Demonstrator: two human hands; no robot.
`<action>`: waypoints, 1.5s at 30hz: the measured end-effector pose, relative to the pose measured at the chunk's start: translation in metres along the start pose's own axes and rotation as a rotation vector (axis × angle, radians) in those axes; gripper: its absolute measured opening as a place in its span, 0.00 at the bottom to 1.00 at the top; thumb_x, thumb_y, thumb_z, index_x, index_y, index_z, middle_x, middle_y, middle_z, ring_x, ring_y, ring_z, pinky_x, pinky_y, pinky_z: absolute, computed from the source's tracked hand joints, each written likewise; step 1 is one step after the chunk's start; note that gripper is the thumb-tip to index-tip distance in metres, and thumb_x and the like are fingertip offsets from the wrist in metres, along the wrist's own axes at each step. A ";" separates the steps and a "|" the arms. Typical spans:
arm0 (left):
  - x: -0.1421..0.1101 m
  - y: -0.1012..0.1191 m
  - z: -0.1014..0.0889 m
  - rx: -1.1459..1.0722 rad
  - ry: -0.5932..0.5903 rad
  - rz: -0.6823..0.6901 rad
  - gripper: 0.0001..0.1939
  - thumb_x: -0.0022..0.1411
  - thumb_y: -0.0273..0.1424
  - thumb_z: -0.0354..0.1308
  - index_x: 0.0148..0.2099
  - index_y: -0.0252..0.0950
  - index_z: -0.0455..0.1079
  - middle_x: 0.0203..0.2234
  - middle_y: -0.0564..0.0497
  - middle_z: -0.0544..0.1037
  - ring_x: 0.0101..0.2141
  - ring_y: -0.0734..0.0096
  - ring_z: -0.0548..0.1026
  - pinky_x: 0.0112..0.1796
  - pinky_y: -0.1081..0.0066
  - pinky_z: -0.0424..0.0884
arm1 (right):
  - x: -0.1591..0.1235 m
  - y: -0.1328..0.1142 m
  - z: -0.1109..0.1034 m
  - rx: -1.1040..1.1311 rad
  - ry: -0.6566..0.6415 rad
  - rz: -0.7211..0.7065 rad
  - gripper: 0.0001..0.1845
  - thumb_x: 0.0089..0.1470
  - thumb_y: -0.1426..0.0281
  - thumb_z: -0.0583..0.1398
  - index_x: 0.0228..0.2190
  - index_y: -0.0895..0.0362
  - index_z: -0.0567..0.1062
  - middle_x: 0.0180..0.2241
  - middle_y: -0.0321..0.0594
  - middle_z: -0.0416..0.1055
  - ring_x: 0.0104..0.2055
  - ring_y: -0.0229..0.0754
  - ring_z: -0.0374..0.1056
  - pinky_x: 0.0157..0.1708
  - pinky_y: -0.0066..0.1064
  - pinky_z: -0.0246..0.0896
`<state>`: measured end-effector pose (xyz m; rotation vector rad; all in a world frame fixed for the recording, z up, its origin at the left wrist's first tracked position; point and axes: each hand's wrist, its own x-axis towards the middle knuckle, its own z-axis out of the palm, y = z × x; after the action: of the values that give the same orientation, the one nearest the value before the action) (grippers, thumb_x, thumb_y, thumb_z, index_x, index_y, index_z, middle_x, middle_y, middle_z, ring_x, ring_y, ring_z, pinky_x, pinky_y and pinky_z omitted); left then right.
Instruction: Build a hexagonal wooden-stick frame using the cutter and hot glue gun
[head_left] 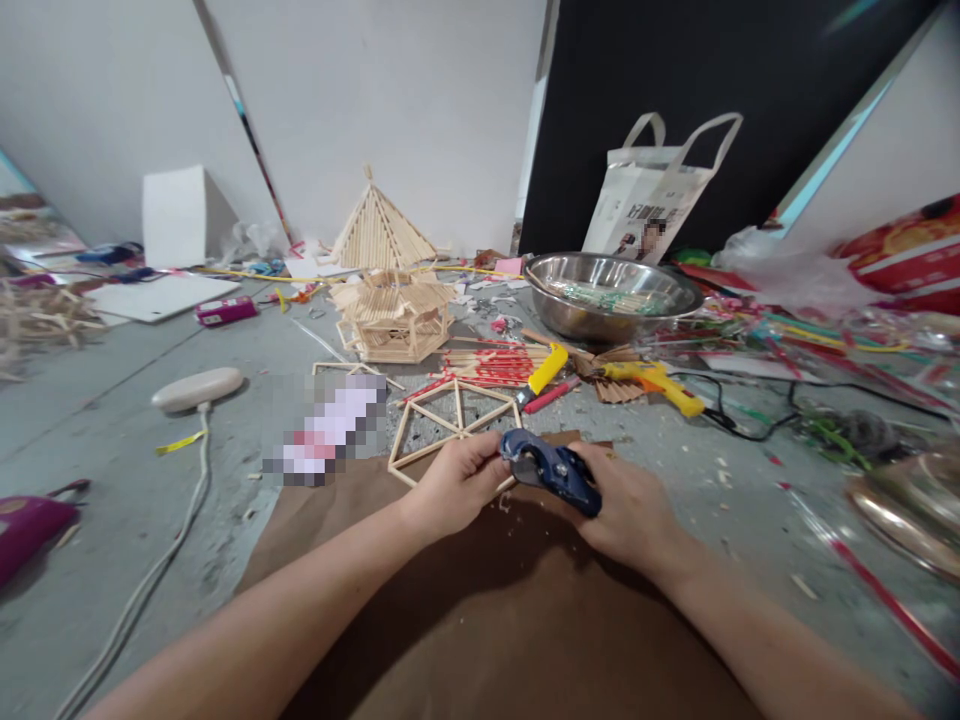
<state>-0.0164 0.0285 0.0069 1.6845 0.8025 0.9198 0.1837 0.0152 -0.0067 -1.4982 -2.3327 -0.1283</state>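
Note:
My right hand [630, 500] is wrapped around a dark blue hand cutter [551, 468], whose head points left. Close against the cutter's head, my left hand [461, 485] is closed in a pinch; what lies between its fingertips is too small to make out. Just beyond and under my left hand lies a hexagonal wooden-stick frame [424, 412] with spokes meeting in its middle. Part of its near side is hidden by my hands. Brown paper [480, 620] spreads below both arms, with small pale scraps on it.
Behind the frame stand a stick-built pavilion [397, 330] and a pointed stick roof [382, 225]. A metal bowl [615, 290], red-marked sticks [495, 365], a yellow utility knife [547, 370] and a yellow glue gun [660, 385] lie right of them. A white cable [191, 520] runs along the left.

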 end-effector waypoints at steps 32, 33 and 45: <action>0.007 -0.009 -0.011 0.170 -0.048 -0.375 0.11 0.52 0.36 0.49 0.30 0.32 0.63 0.21 0.53 0.71 0.16 0.83 0.59 0.19 0.79 0.55 | 0.016 0.069 0.004 -0.414 -0.039 0.335 0.37 0.45 0.48 0.47 0.46 0.66 0.61 0.35 0.61 0.67 0.37 0.59 0.64 0.31 0.46 0.54; 0.007 -0.010 -0.011 0.226 -0.039 -0.364 0.11 0.51 0.36 0.50 0.29 0.32 0.65 0.19 0.54 0.70 0.17 0.82 0.59 0.19 0.79 0.55 | 0.015 0.072 0.006 -0.403 -0.051 0.327 0.37 0.46 0.48 0.46 0.46 0.66 0.62 0.34 0.61 0.67 0.37 0.59 0.63 0.31 0.46 0.53; 0.005 -0.008 -0.001 0.304 -0.108 -0.197 0.11 0.51 0.35 0.51 0.29 0.32 0.68 0.21 0.55 0.69 0.24 0.79 0.64 0.26 0.79 0.60 | 0.014 0.019 -0.001 0.225 0.145 0.000 0.18 0.50 0.60 0.52 0.37 0.58 0.71 0.37 0.45 0.69 0.42 0.43 0.62 0.43 0.35 0.56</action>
<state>-0.0155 0.0353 0.0005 1.8576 1.0541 0.5878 0.1960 0.0354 -0.0032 -1.3342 -2.1531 0.0247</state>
